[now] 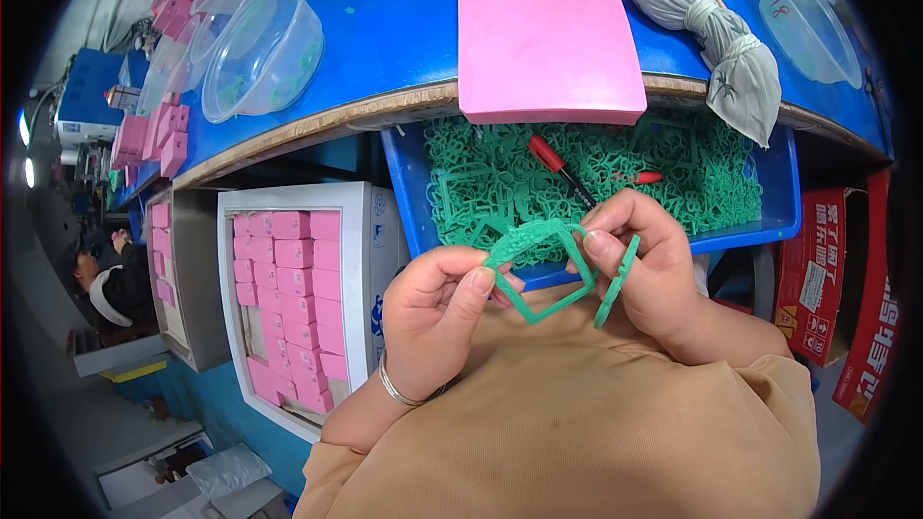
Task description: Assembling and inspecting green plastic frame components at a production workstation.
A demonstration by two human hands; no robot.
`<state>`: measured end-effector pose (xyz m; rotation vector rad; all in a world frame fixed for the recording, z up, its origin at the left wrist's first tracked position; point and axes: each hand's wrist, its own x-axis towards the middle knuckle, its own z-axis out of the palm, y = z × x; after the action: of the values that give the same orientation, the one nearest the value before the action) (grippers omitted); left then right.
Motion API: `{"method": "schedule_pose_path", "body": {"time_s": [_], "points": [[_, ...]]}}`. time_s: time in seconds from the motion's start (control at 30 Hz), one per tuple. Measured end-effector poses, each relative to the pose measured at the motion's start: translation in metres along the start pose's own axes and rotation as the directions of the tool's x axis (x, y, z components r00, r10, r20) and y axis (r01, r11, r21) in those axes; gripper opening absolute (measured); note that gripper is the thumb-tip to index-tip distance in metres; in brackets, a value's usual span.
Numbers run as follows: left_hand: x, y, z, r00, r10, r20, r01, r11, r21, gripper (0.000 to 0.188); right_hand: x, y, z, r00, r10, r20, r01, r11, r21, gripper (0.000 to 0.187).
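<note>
A green, roughly square open frame with a rough upper edge [525, 239] is held up in front of me. My left hand [428, 312] pinches its left corner between thumb and fingers. At its right side, my right hand [659, 269] has its fingers closed, with a second, narrow green piece [616, 284] sticking out below the thumb. Whether the right fingers also grip the frame is hard to see. Just beyond both hands sits a blue tray [408, 194] full of small green rings and scraps. A black marker pen with a red cap [546, 153] lies on the scraps.
A pink block [550, 43] overhangs the blue bench's wooden edge [317, 128]. Beside it lies a tied grey cloth bag [745, 62]. Clear plastic bowls [264, 48] stand at left. A white box [358, 259] holds pink blocks; red cartons [817, 274] are at right. Another person [120, 279] sits far left.
</note>
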<state>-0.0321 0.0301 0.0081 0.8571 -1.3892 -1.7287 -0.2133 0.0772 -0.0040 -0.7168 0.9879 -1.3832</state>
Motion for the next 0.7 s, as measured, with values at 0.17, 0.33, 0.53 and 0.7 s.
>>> {"method": "schedule_pose_path", "body": {"time_s": [0.17, 0.33, 0.53, 0.7], "points": [[0.0001, -0.0004, -0.0006, 1.0, 0.002, -0.002, -0.002, 1.0, 0.005, 0.012, 0.0001, -0.0012, -0.0013, 1.0, 0.01, 0.022, -0.01, 1.0, 0.001, 0.008], [0.0006, -0.0011, -0.001, 1.0, 0.008, -0.001, -0.008, 1.0, 0.014, 0.013, 0.0006, -0.0002, -0.0023, 0.999, -0.01, 0.048, 0.011, 1.0, -0.005, 0.008], [0.0012, -0.0021, -0.003, 1.0, 0.028, 0.009, -0.029, 0.998, 0.059, 0.014, 0.0004, -0.0003, -0.0032, 0.998, -0.019, 0.068, 0.022, 0.999, -0.044, 0.008], [0.001, -0.0013, -0.0014, 1.0, -0.014, -0.012, 0.014, 1.0, 0.008, 0.014, 0.0005, -0.0005, -0.0028, 0.998, 0.014, 0.069, -0.012, 0.999, -0.039, 0.008]]}}
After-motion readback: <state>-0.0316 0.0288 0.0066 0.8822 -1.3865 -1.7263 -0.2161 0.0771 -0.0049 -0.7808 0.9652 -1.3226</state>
